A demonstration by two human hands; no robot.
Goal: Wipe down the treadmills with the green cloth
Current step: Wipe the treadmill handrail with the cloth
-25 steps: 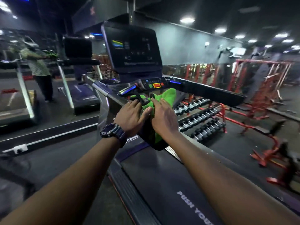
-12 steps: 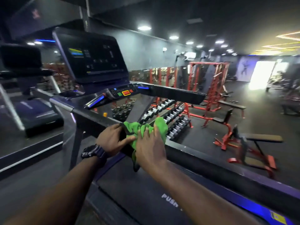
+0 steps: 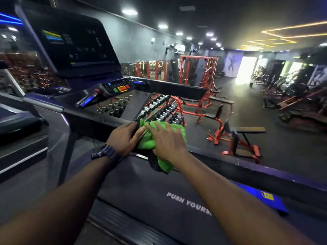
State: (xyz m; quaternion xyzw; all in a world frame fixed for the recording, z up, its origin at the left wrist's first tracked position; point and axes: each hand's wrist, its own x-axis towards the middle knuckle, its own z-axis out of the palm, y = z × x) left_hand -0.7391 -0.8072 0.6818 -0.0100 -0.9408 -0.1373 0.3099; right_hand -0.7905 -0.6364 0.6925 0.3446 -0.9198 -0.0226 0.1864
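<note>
My right hand (image 3: 165, 141): fingers spread and nearly straight, palm pressing flat on the cloth (image 3: 150, 138), holding nothing by curl. My left hand (image 3: 123, 138): fingers laid along the handrail (image 3: 99, 119), thumb against the cloth's near edge; whether it pinches the cloth I cannot tell. Watch (image 3: 104, 152): dark, on my left wrist. Cloth: green, bunched over the rear end of the left handrail, one corner hanging down below my right wrist toward the belt (image 3: 159, 200). Belt: black, printed "PUSH YOURS…" in white, beneath both forearms. Console (image 3: 70, 43): dark screen with coloured bars at upper left, tilted, above the handrail. Button panel (image 3: 118, 87): green and red keys, below the screen. Right handrail (image 3: 169, 87): black, far side of the belt. Dumbbell rack (image 3: 159, 110): red frame, beyond the treadmill, seen between the rails. Benches (image 3: 244, 137): red frames, on the floor to the right.
</note>
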